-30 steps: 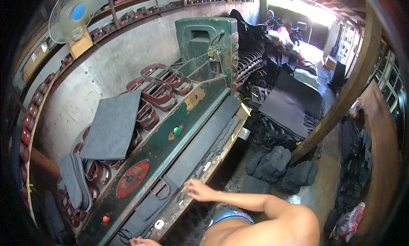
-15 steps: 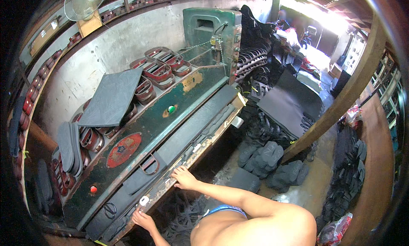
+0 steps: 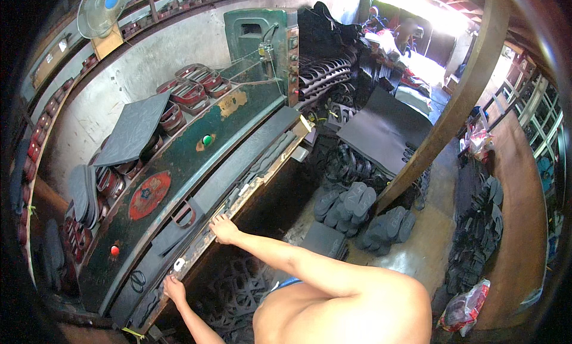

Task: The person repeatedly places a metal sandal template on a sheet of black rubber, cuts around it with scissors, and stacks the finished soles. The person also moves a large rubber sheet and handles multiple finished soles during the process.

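Both hands rest on the worn front edge (image 3: pixel 253 186) of a long green press machine (image 3: pixel 179 165). My left hand (image 3: pixel 174 289) lies near its lower end, fingers extended onto the edge beside a small white piece (image 3: pixel 179 264). Farther up, my right hand (image 3: pixel 224 229) lies with fingers spread over the edge. Neither hand holds anything. Just behind the right hand, a D-shaped cutting die (image 3: pixel 183 214) sits on dark sheet material (image 3: pixel 205 192) along the press bed. A thin dark loop (image 3: pixel 137 280) lies near the bed's lower end.
Red cutting dies (image 3: pixel 196 84), a grey sheet (image 3: pixel 134 129) and sole-shaped pieces (image 3: pixel 83 192) lie atop the press. Stacked dark soles (image 3: pixel 351 204) and a large black sheet (image 3: pixel 387 129) are at right. A slanting wooden post (image 3: pixel 453 99) stands beyond; a plastic bag (image 3: pixel 465 308) lies lower right.
The view has shifted, so the press and surroundings sit farther left in the picture. Both hands stay on the press's front edge; the die on the bed has kept its place.
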A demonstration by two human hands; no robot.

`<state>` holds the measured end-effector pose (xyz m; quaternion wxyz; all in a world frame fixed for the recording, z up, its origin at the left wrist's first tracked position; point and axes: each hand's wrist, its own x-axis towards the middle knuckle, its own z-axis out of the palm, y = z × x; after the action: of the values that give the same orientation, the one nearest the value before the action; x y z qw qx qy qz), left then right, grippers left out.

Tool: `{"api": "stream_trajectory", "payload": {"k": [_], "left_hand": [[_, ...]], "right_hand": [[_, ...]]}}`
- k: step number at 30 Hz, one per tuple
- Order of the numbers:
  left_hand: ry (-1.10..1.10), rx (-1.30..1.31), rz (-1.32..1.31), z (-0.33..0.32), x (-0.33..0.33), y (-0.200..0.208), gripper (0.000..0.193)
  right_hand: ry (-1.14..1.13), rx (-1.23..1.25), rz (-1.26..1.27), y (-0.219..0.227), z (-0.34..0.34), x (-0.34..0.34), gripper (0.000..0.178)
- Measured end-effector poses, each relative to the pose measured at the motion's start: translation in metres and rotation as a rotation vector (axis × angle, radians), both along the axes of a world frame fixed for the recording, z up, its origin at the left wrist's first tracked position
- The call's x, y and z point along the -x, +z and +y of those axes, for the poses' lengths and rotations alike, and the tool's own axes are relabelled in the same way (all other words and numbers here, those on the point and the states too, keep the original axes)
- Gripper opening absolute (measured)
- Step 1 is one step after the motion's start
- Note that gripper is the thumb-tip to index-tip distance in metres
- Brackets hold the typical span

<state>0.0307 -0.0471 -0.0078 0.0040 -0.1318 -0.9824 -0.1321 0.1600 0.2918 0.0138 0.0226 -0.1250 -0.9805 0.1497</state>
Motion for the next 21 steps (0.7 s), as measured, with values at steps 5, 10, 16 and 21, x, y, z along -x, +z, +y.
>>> {"api": "stream_trajectory", "payload": {"k": [5, 10, 16, 21], "left_hand": [[0.027, 0.049, -0.01, 0.004, 0.001, -0.001, 0.026], [0.049, 0.05, -0.037, 0.006, -0.001, -0.002, 0.028], [-0.068, -0.031, 0.122, 0.005, -0.005, -0.006, 0.025], [-0.011, -0.015, 0.028, 0.005, -0.027, 0.0, 0.028]], "right_hand": [[0.011, -0.039, -0.026, -0.001, 0.0, 0.001, 0.061], [0.019, -0.026, -0.052, -0.002, -0.001, 0.002, 0.067], [0.036, -0.05, 0.002, -0.015, 0.004, -0.001, 0.056], [0.063, -0.01, 0.118, -0.023, 0.01, -0.017, 0.054]]}}
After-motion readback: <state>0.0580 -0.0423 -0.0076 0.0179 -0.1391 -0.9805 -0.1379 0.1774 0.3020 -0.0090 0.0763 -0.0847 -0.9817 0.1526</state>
